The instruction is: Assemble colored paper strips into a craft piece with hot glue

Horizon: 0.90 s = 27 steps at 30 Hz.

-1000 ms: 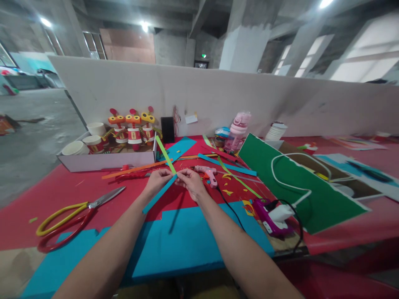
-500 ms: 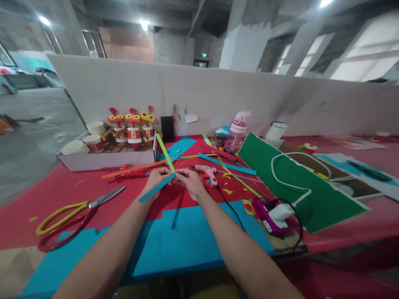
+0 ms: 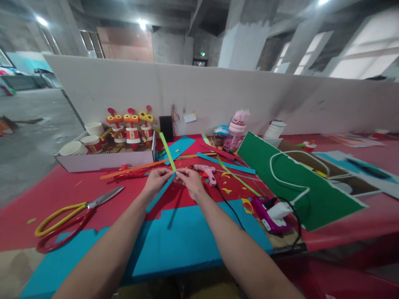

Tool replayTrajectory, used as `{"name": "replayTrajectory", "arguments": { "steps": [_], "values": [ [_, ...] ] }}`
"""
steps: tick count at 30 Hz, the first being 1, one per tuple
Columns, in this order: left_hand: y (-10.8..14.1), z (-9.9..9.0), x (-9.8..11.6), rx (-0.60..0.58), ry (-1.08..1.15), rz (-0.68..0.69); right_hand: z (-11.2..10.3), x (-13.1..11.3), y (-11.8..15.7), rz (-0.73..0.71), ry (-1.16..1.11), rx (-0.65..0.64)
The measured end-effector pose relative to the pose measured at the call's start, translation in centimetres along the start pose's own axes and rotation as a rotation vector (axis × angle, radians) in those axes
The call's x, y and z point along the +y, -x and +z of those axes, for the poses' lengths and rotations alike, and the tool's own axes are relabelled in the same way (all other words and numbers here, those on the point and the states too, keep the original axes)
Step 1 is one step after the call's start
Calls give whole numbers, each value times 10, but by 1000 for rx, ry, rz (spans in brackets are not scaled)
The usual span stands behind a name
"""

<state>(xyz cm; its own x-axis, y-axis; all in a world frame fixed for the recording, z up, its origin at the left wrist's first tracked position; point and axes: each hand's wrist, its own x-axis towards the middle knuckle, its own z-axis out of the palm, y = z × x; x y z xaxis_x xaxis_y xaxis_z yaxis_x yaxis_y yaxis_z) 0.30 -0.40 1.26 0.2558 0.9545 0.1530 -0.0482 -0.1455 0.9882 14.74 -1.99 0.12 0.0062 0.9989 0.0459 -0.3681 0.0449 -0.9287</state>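
Note:
Where a green paper strip [image 3: 167,150] and a blue paper strip [image 3: 160,194] meet, both hands pinch them at the joined ends. My left hand [image 3: 158,179] is closed on the joint from the left, and my right hand [image 3: 189,179] from the right, fingertips almost touching. The green strip points up and away; the blue one slants down toward my left wrist. Just right of my right hand lies a pink glue gun [image 3: 209,173]. An orange strip [image 3: 134,169] lies behind my left hand.
Large scissors [image 3: 84,214] lie at the left. A tray [image 3: 109,161] holds cups and red-yellow figures. At the right are a purple power strip [image 3: 270,218], a green board [image 3: 296,187] and a white cable. A pink bottle [image 3: 236,131] stands by the partition [image 3: 205,93].
The blue strip has swung to a steeper downward slant, its free end now lower and further right. Both hands keep their pinch in nearly the same place.

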Motion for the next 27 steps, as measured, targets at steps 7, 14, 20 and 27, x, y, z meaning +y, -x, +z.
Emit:
{"name": "replayTrajectory", "arguments": {
  "steps": [7,14,20,27],
  "values": [
    [4,5,0,-56,125,3,-1,1,-4,11,-198,-5],
    [0,4,-1,27,140,13,5,-1,2,-14,-107,-46],
    [-1,1,-2,53,75,32,3,-2,3,1,-42,-59],
    [1,3,0,80,128,47,3,-4,2,24,-12,26]
  ]
}}
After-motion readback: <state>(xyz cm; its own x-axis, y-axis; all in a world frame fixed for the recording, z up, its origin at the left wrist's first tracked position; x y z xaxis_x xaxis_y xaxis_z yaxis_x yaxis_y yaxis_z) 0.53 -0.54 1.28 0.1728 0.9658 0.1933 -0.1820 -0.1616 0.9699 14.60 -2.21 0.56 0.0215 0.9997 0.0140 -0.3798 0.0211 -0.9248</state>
